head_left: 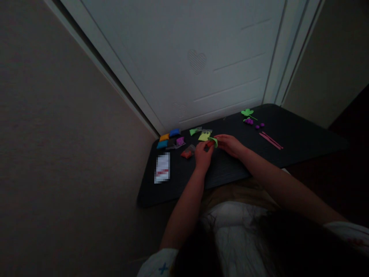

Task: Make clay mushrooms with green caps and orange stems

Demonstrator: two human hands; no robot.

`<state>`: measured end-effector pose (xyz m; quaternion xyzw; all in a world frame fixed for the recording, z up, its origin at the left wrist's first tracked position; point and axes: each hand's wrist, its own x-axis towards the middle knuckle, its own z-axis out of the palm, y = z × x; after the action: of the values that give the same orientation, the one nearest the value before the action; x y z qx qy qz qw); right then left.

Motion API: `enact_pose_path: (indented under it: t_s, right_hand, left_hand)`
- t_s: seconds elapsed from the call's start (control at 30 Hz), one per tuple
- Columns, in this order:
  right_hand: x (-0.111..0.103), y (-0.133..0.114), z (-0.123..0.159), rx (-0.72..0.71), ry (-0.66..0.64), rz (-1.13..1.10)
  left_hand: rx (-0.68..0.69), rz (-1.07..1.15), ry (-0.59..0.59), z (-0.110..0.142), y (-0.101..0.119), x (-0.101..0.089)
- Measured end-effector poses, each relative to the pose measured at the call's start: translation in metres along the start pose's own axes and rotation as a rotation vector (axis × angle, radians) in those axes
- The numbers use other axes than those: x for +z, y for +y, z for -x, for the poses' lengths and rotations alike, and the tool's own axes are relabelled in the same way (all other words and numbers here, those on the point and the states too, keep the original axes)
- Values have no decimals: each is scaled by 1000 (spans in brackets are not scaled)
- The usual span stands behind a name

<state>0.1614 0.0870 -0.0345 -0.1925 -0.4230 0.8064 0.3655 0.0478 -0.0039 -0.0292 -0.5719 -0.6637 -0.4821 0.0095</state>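
Note:
Above the dark table, my left hand [203, 154] and my right hand [228, 144] meet with their fingers closed around a small piece of modelling clay. Its top is a curved bright green strip [214, 141], and some orange-red shows below it, partly hidden by the fingers. Just left of my left hand lies a clear bag of orange-red clay [186, 154]. Behind my hands are a bag of yellow clay [204, 135] and a bag of green clay [195, 131].
Orange [164, 137], blue [174, 132], teal [162, 144] and purple clay bags [180, 141] sit at the table's left. A blurred white sheet [162, 168] lies in front. Rightward are a green leaf shape [247, 112], purple clay balls [249, 121] and pink tools [271, 141]. A white door [230, 46] stands behind.

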Motion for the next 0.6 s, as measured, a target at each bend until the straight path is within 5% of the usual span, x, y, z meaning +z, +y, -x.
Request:
enact_pose_path:
  t_s: [0.6]
  right_hand:
    - [3, -1, 1, -28, 33, 7]
  left_hand:
    - [18, -23, 2, 0, -4, 1]
